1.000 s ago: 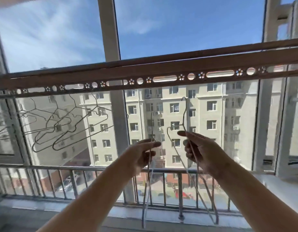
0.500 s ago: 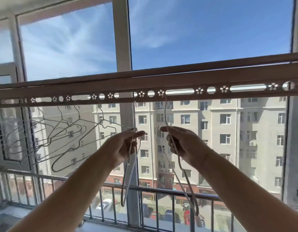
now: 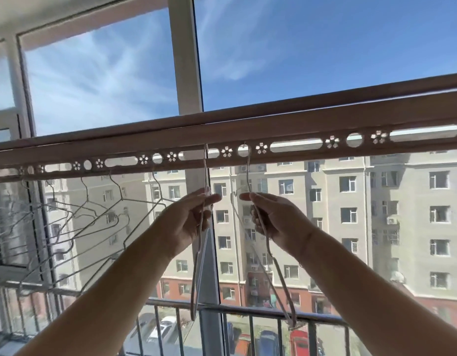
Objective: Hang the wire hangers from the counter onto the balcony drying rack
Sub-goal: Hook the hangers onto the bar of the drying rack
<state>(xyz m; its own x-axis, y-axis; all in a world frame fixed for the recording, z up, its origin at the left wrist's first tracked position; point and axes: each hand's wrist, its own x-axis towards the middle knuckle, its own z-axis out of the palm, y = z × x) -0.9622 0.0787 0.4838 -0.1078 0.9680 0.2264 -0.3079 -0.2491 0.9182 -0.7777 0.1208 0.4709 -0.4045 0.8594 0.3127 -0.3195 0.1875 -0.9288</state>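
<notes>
The brown drying rack rail [image 3: 248, 129] crosses the view, with a strip of round and oblong holes along its lower edge. My left hand [image 3: 190, 222] pinches a thin wire hanger [image 3: 199, 273] whose hook reaches up into an oblong hole. My right hand [image 3: 276, 219] grips a second wire hanger [image 3: 278, 273]; its hook sits in a round hole just right of the first. Both hangers dangle edge-on below my hands. Several more wire hangers [image 3: 93, 217] hang from the rail at the left.
Behind the rail stand a white window mullion [image 3: 185, 60] and window glass. A metal balcony railing [image 3: 248, 310] runs low across the view. An open window sash [image 3: 14, 201] is at the far left. Apartment blocks and parked cars lie outside.
Both hands have risen toward the rail, carrying the hangers up. The hooks, which were below the rail, now reach into its holes.
</notes>
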